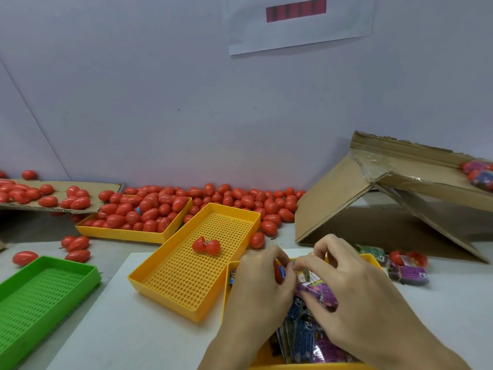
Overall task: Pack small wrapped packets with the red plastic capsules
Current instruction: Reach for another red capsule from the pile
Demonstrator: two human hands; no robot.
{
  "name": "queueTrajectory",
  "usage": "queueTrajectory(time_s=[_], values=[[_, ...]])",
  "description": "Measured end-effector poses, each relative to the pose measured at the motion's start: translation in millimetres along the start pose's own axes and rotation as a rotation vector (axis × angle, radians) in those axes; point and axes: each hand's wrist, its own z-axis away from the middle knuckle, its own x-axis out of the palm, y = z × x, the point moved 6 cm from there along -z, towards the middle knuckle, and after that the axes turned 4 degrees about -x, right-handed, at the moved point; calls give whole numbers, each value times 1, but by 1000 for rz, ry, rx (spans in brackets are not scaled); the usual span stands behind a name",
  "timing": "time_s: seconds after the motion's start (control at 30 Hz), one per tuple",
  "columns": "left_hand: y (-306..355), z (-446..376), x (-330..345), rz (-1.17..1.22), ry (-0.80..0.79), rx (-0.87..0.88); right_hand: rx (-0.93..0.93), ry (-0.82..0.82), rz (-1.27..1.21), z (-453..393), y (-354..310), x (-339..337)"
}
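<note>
both hands close together, fingers curled; left hand [262,283] & right hand [346,279] each pinching sth small.

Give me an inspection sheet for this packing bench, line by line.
Surface: pale table with a white sheet under the trays.
Job's things: red capsules heaped by the wall; one open capsule in the middle yellow tray; packets in the near tray.
Clutter: green tray, torn cardboard.
Grips: left hand holds a red capsule; right hand pinches a purple packet.
Cables: nothing seen.
Surroundings: wall with a paper notice.
</note>
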Motion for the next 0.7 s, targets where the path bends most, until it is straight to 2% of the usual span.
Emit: queueTrajectory(time_s=[0.23,0.5,0.6,0.7], values=[[-1,-1,0,48,-25,-27,-19,55,63,0,4,-3],[-2,-2,-3,64,-37,-54,-60,19,45,2,8,-1],[0,-2,-3,73,-53,-53,-28,14,29,2,12,1],[-2,0,-2,164,-86,-106,81,91,-90,1,20,-2]])
